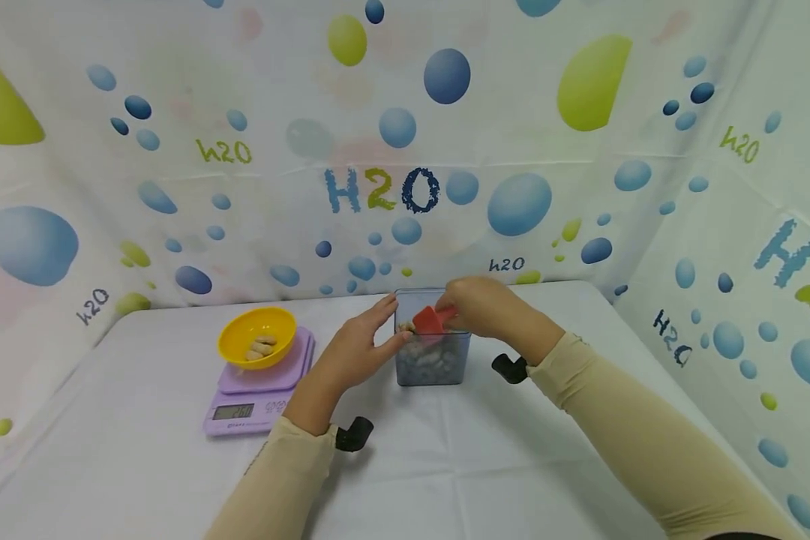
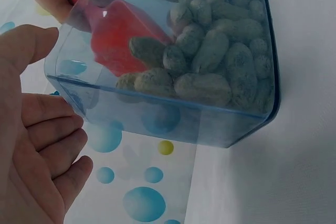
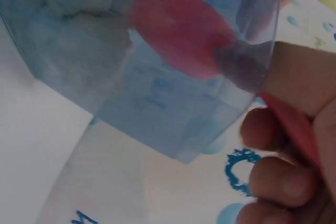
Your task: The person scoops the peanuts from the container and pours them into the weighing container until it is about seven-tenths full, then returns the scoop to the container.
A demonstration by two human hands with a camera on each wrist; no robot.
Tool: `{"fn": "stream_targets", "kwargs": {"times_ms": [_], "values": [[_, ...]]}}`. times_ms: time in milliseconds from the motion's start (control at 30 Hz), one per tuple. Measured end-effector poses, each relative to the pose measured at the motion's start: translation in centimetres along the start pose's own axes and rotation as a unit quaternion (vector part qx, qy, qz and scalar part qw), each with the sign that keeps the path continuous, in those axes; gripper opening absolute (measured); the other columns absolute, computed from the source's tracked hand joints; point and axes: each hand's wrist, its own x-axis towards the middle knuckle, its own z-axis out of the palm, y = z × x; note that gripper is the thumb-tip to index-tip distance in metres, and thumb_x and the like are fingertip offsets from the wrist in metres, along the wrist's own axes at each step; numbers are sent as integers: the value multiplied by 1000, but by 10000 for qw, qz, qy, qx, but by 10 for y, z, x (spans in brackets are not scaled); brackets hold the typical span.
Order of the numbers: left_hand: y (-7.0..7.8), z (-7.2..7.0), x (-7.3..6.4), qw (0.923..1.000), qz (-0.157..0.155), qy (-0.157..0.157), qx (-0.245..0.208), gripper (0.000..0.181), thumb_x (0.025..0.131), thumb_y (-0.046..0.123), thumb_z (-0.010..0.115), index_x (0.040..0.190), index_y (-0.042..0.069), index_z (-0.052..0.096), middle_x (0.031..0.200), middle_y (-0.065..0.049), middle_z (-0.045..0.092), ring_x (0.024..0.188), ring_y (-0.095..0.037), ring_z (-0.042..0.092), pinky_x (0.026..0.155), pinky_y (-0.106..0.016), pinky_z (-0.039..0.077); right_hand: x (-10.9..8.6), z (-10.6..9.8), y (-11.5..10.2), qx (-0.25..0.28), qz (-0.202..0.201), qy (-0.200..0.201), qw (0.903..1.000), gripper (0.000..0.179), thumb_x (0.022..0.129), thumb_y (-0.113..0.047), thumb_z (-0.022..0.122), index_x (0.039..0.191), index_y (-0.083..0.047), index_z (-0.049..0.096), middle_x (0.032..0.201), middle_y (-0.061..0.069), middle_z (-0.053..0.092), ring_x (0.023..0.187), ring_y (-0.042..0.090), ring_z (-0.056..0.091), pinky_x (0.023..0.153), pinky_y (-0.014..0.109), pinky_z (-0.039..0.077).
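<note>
A translucent blue plastic container [image 1: 430,379] stands upright on the table, its lower part filled with peanuts in their shells [image 2: 215,51]. My right hand [image 1: 482,306] reaches over its right rim and grips a red scoop [image 1: 428,321] by the handle. Inside the container, the scoop's head [image 2: 126,38] lies against the upper peanuts. At the left rim is my left hand [image 1: 355,346], with extended fingers along the side and the thumb by the front corner. Its palm [image 2: 31,166] holds nothing.
To the left, a yellow bowl [image 1: 226,346] holding several peanuts [image 1: 262,346] sits on a purple kitchen scale [image 1: 226,426]. The scale's display [image 1: 233,412] appears to read 260. Behind the white-covered table [image 1: 418,480] hangs a dotted curtain [image 1: 297,82].
</note>
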Motion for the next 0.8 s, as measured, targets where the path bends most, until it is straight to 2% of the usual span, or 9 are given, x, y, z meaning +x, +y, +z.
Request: {"fn": "stream_targets", "kwargs": {"times_ms": [167, 267, 500, 667, 800], "values": [[2, -1, 1, 10000, -21, 0, 54, 71, 95, 56, 54, 153, 17, 37, 161, 5, 29, 146, -25, 34, 116, -50, 33, 4, -2, -3, -742, -97, 131, 9971, 15, 83, -22, 80, 97, -19, 80, 81, -6, 69, 72, 11, 60, 66, 26, 54], [2, -1, 2, 10000, -75, -2, 29, 71, 95, 56, 54, 153, 18, 38, 161, 6, 29, 146, -25, 34, 116, -50, 33, 4, -5, -5, -768, -267, 73, 9967, 12, 83, -21, 79, 95, -19, 80, 78, -6, 66, 70, 11, 59, 65, 26, 53], [1, 0, 3, 9999, -138, -55, -62, 72, 94, 54, 57, 153, 17, 38, 161, 5, 30, 146, -25, 34, 115, -50, 34, 2, -14, -6, 177, -413, -473, 9979, 10, 86, -15, 76, 96, -16, 79, 81, -6, 66, 72, 13, 58, 71, 29, 54], [0, 0, 3, 9999, -129, -18, -61, 75, 93, 61, 54, 153, 18, 38, 160, 6, 31, 146, -24, 34, 116, -49, 33, 6, -5, 0, 711, -304, -397, 9962, 19, 88, -16, 75, 105, -11, 78, 96, 0, 74, 87, 16, 66, 85, 34, 57], [-2, 0, 3, 9999, -116, 24, -36, 77, 92, 63, 54, 153, 18, 38, 160, 7, 31, 146, -23, 34, 115, -49, 34, 9, 7, 6, 1079, -139, -357, 9934, 22, 90, -20, 73, 110, -10, 77, 101, 2, 75, 88, 16, 66, 83, 34, 58]]}}
